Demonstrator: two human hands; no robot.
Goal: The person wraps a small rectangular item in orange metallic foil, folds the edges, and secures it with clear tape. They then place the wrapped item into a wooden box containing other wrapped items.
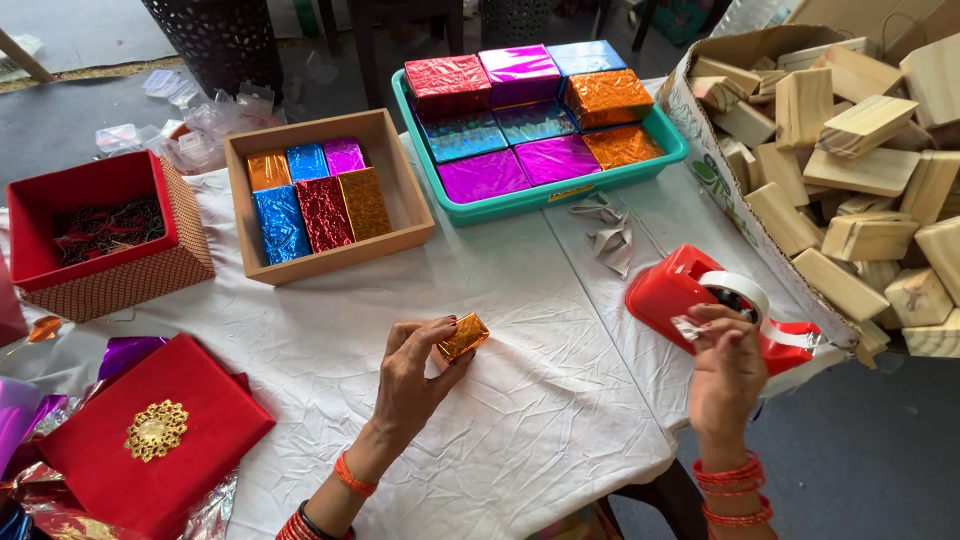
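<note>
Resting on the white cloth of the table (pixel 520 400), the small gold foil-wrapped block (pixel 463 336) is pinned under the left hand (pixel 415 375), whose fingers are clamped on it from above and at its near side. The right hand (pixel 725 375) is well apart from it, at the red tape dispenser (pixel 690 300), fingers together in a pinch on the loose end of the white tape roll (pixel 735 293).

As a judgement, the step in hand looks like drawing a strip of tape to seal the foil. Done well, the left fingers keep the fold pressed flat so the wrapping does not spring open, while the right pulls a short strip straight out and tears it cleanly on the cutter.

Beyond the block stands a wooden tray (pixel 400 190) holding smaller wrapped blocks in gold, blue, purple and red, and a teal tray (pixel 560 195) with larger wrapped ones. A cardboard box of bare wooden blocks (pixel 850 150) sits at the right, just beside the dispenser. A red open box (pixel 100 230) and a red lid with a gold ornament (pixel 155 430) lie at the left.
</note>
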